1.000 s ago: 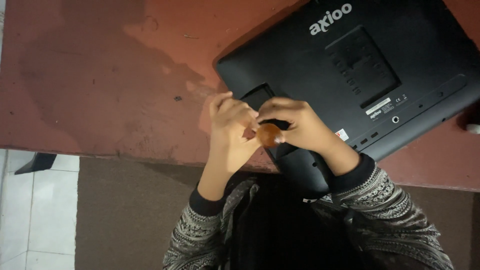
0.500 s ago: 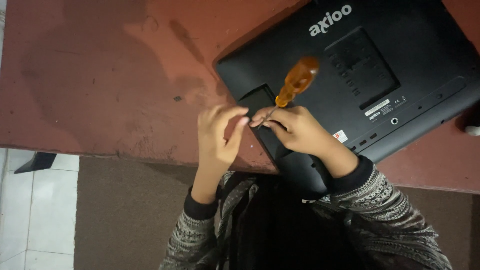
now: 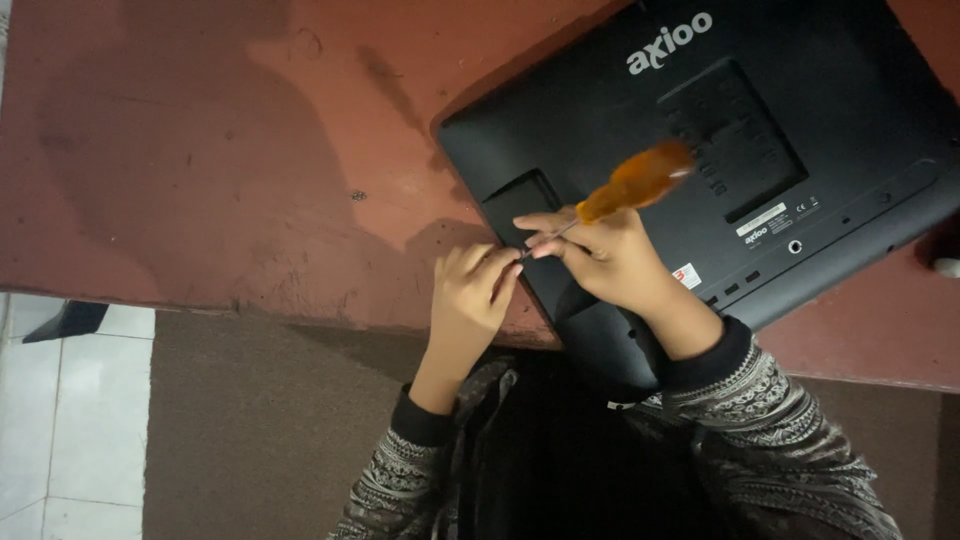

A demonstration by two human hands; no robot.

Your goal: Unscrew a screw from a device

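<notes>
A black all-in-one computer (image 3: 820, 130) lies face down on a reddish-brown table (image 3: 200, 150), its near corner hanging over the table's front edge. My right hand (image 3: 610, 260) grips a screwdriver with an amber handle (image 3: 640, 180); the handle points up and to the right over the black back panel. The thin shaft runs down-left to my left hand (image 3: 470, 295), whose fingertips pinch at the tip. What the fingers pinch is too small to see. Both hands sit at the computer's near left corner.
A small dark screw (image 3: 358, 196) lies loose on the table left of the computer. A brown mat (image 3: 250, 430) covers the floor below the table edge, with white tiles (image 3: 60, 440) at far left. A white object (image 3: 945, 266) shows at the right edge.
The screwdriver has swung from end-on at the corner to lying flat, its handle now out to the upper right. My left hand's fingers have closed in on its tip.
</notes>
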